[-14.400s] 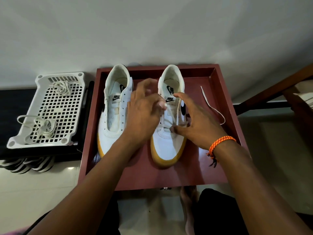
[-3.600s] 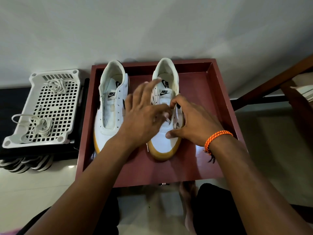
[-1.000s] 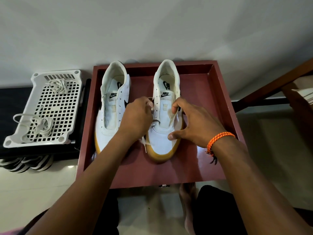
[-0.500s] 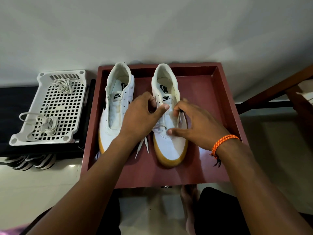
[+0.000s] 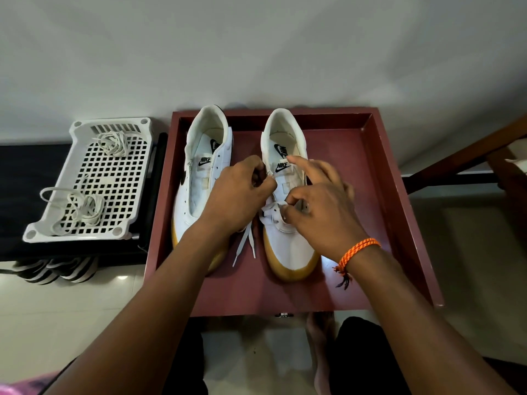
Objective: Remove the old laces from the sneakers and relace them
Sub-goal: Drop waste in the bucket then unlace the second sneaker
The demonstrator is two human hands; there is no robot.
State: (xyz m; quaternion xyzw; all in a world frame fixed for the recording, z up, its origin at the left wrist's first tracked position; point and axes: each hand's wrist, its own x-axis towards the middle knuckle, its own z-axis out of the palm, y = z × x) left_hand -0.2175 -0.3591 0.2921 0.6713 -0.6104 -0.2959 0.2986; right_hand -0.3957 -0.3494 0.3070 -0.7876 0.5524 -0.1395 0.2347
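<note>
Resting in the white perforated plastic basket (image 5: 88,181) at far left are two loose bundles of off-white old laces (image 5: 81,208), so I judge the removal done. Next comes the left white leather sneaker with a gum sole (image 5: 199,178), bare of lace in the dark red wooden tray (image 5: 393,195), its relacing wholly left. My left hand (image 5: 238,199) curls around the flat white new lace (image 5: 246,242) beside the right matching white sneaker (image 5: 288,240), my right hand (image 5: 319,212) pinches that lace at the lowest eyelets, and only the first rows look threaded.
</note>
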